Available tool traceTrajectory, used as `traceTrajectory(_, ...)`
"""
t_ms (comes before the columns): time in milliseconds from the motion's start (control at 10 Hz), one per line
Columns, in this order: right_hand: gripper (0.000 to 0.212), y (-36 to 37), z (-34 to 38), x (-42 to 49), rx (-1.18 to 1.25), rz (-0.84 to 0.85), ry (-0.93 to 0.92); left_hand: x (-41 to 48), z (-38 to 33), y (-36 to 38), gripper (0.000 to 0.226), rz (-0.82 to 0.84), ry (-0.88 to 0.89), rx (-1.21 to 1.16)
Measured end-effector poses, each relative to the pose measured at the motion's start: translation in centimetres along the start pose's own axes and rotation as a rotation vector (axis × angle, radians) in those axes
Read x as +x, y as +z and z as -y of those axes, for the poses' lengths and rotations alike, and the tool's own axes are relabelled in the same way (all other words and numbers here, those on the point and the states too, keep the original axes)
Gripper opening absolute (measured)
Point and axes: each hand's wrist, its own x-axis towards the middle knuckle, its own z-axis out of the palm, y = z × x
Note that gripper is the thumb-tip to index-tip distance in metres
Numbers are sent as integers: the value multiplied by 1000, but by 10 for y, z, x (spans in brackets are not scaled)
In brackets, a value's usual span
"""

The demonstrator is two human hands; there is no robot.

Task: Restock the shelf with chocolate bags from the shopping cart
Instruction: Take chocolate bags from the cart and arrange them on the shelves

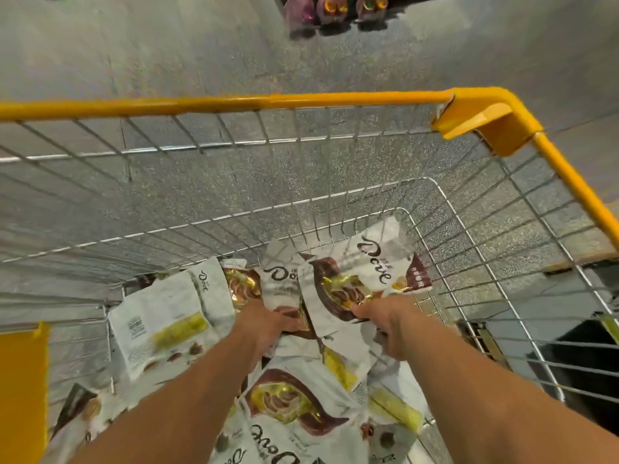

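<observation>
Chocolate bags (pixel 288 406) are lying in a loose heap at the bottom of the yellow-rimmed shopping cart (pixel 268 102). The head camera is showing a person leaning over its near side, both bare arms reaching down. The right hand (pixel 388 326) is gripping one white-and-brown pack, the lifted bag (pixel 361 272), by its lower edge and tilting it up toward the far right corner of the basket. Just to the left, the left hand (pixel 268 324) is curling its fingers over a second bag (pixel 281 283) lying on the pile. Several more bags are spreading across the wire bottom, left and near of the hands, some face down. Beyond the cart, the speckled grey floor (pixel 167 45) is running out to a few coloured packets (pixel 335 10) at the far edge; the shelf itself is not plainly showing. Restocking looks far from over: this appears to be the picking-up step, with most of the load waiting in the cart.
</observation>
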Motion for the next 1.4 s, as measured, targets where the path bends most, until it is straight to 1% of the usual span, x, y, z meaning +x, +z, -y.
traceTrajectory(100, 58, 4, -5, -10, -60, 38, 8, -12, 8, -2, 54, 82, -6, -91)
traceTrajectory(200, 58, 11, -14, -13, -24, 69, -23, -21, 11, -3, 41, 122, -12, -84)
traceTrajectory(300, 42, 8, -18, -21, -43, -14, -83, -32, 16, -11, 24, 143, 54, -112)
traceTrajectory(400, 28, -12, -10, -40, 89, -37, -122, -49, 19, -32, 28, 224, 119, -193)
traceTrajectory(500, 29, -41, -4, -71, 168, -10, -260, -73, 14, -62, 30, 266, 140, -267)
traceTrajectory(600, 27, -69, -6, -118, 226, 52, -361, -101, 4, -91, 43, 422, 151, -301)
traceTrajectory(700, 21, -99, -14, -173, 323, 67, -478, -136, -15, -109, 66, 658, 129, -251)
traceTrajectory(800, 10, -128, -24, -223, 384, 57, -579, -169, -38, -112, 74, 748, 156, -209)
traceTrajectory(900, 9, -164, -36, -264, 462, -19, -643, -212, -61, -100, 66, 865, 189, -176)
traceTrajectory(1000, 14, -204, -61, -303, 533, -69, -663, -255, -76, -67, 72, 750, 328, -73)
traceTrajectory(1100, 22, -237, -87, -344, 549, -98, -701, -282, -91, -28, 34, 766, 390, -228)
traceTrajectory(1200, 21, -268, -113, -367, 481, -188, -740, -323, -100, 19, 44, 874, 464, -83)
traceTrajectory(1300, 32, -304, -141, -387, 372, -258, -752, -381, -110, 73, 11, 991, 656, 80)
traceTrajectory(1400, 24, -340, -167, -399, 211, -405, -779, -472, -121, 130, 26, 959, 750, 165)
